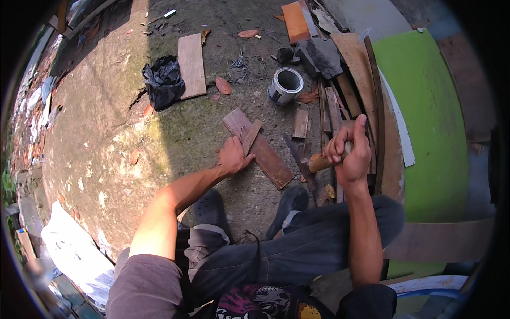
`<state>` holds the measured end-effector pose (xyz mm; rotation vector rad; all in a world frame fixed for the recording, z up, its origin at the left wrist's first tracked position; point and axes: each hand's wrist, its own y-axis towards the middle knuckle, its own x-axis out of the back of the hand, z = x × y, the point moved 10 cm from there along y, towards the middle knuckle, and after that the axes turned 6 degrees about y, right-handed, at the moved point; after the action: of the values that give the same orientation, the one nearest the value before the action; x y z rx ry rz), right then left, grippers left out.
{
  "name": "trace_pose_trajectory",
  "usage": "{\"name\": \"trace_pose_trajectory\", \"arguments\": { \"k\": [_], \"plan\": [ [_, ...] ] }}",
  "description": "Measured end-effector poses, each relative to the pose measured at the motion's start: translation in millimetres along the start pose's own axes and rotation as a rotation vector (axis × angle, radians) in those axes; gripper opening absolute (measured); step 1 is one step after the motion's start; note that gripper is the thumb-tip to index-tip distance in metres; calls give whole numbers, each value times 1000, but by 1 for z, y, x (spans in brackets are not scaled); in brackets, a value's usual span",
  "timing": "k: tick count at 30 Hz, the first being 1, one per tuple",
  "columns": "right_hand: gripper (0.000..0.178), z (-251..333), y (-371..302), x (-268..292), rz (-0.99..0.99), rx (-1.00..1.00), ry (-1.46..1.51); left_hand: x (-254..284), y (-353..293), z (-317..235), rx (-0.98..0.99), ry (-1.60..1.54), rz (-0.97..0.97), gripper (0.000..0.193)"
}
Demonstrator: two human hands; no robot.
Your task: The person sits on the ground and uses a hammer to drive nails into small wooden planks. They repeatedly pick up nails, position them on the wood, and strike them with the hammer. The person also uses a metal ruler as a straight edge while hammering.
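In the head view, my left hand (232, 155) is narrowed around the near end of a thin wooden strip (253, 135), holding it where it lies across a wider reddish-brown board (272, 162). That board rests on the rough ground (106, 138) in front of my shoes. My right hand (350, 153) is closed around the wooden handle of a tool (321, 163) — its dark head is hard to make out — with the thumb pointing up. Beyond the board stands an open can (285, 87), a small wood block (300, 123) nearer me. Farther off, a black plastic bag (162, 84) sits against a pale board (192, 66) — and a green panel (425, 106) lies to my right.
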<state>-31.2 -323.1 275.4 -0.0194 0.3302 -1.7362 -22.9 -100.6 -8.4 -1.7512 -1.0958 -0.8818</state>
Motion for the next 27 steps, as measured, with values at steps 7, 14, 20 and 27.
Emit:
{"name": "trace_pose_trajectory", "arguments": {
  "k": [7,14,20,27],
  "plan": [
    [71,-6,5,-2,1,-22,21,-33,6,26,-58,98,-66,64],
    [70,-7,1,-4,4,-8,27,15,9,15,292,-139,-192,99],
    [69,-8,0,-1,-5,10,23,-3,33,6,198,-56,-203,111],
    [69,-11,-1,8,-31,-3,-12,0,71,5,-145,-68,-134,87]
  ]
}}
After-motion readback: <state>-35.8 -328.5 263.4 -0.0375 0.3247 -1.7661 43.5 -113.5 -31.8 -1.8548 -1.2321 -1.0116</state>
